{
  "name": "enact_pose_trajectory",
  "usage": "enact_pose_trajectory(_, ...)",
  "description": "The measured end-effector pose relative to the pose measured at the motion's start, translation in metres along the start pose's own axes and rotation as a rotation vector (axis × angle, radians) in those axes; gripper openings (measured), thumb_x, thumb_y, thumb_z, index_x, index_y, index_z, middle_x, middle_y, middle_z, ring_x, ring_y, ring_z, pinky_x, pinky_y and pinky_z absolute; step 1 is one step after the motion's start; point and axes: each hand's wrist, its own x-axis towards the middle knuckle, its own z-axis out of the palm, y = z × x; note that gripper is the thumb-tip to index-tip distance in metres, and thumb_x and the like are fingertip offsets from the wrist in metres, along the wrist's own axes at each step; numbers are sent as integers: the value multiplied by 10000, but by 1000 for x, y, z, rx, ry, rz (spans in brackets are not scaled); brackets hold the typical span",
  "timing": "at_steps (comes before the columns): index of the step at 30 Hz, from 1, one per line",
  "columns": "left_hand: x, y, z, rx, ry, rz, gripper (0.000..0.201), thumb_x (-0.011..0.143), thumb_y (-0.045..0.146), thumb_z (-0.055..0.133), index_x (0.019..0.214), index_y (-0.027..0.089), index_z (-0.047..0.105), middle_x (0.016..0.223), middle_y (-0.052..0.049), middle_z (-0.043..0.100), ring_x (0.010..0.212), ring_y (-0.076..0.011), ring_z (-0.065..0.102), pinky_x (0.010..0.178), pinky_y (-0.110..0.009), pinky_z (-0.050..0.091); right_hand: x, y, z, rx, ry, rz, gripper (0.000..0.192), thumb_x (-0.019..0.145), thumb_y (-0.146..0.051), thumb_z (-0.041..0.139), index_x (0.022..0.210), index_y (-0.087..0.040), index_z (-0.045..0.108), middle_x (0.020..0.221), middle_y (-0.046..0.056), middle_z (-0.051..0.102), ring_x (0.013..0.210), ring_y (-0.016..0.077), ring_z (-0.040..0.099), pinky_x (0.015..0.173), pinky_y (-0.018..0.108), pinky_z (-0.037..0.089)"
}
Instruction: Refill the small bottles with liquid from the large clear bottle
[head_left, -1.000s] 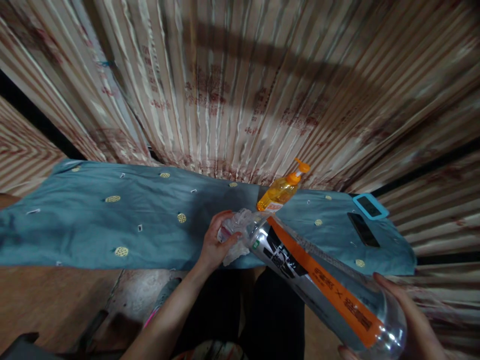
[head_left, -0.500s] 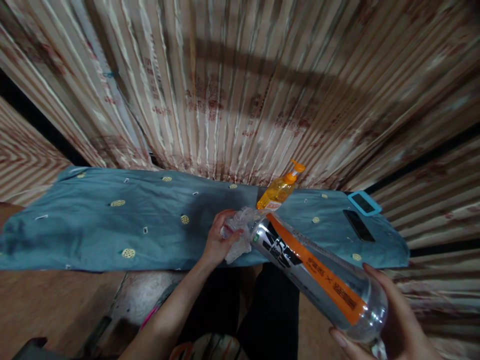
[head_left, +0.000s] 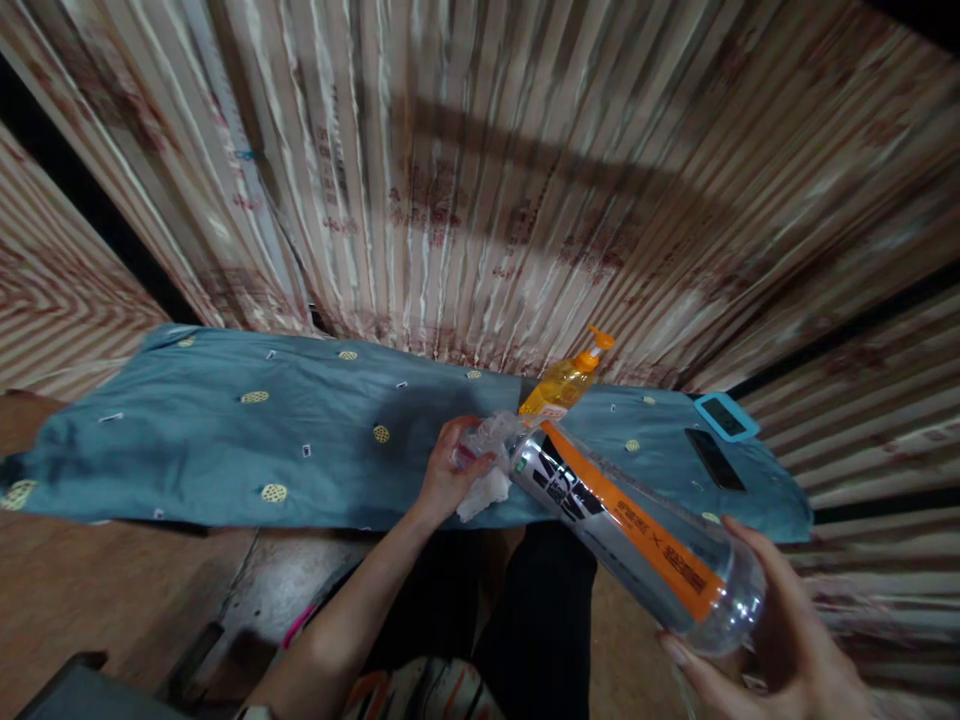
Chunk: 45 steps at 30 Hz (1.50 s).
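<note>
- While our right hand (head_left: 757, 640) cups the base of the big clear plastic bottle (head_left: 637, 530), we hold it tilted, its neck pointing down and away toward the teal cloth (head_left: 225, 450), its base raised near us.
- Our left hand (head_left: 450, 480) is clenched around a white crumpled wad (head_left: 487, 465), paper or plastic wrap, we cannot tell which, pressed against the bottle's mouth.
- We judge the bottle light and thin-walled: it looks see-through, and we can make out no liquid inside, though glare hides part of it.
- Its smooth wall and glossy orange-and-black label (head_left: 645, 530) are probably slippery, so the base and the narrower neck seem the surest places to grip; squeezing mid-body would likely dent it.
- The wad looks soft and compressible, needing only a light pinch.
- Just beyond the bottle's neck, an orange pump bottle (head_left: 562, 385) stands on the cloth, apparently well filled with amber liquid.
- Further right, a dark phone (head_left: 716, 458) and a teal-framed device (head_left: 725, 415) lie flat on the cloth.
</note>
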Motion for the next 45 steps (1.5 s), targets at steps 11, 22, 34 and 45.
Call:
enact_pose_trajectory(11,2,-4,3,17,10,10,434,729,266,842,1133,249,685,1197,-59,695,1161,-249,655,990,-374,548,4,-15,-1,38,20,61,929,821,-417,822,1619,-291,362,1534,124,558,1266,353,682,1014,408,580)
enact_pose_trajectory(22,4,-10,5,39,28,54,426,747,256,834,1144,252,681,1168,-56,695,1110,-252,679,964,-417,584,10,-23,1,126,33,140,898,814,-441,822,1592,-316,392,1556,98,538,1230,319,705,999,398,608)
enact_pose_trajectory(34,5,-15,6,4,21,57,422,745,282,825,1143,254,685,1203,-63,688,1169,-252,651,1013,-414,549,17,-33,0,148,43,206,870,837,-499,787,1586,-293,395,1547,100,551,1211,309,713,1006,401,611)
enact_pose_trajectory(45,6,-8,5,18,9,24,419,741,290,825,1135,248,687,1191,-62,690,1171,-239,644,991,-359,538,19,-19,-6,93,0,99,903,832,-426,815,1604,-296,364,1541,101,562,1159,296,740,953,358,634)
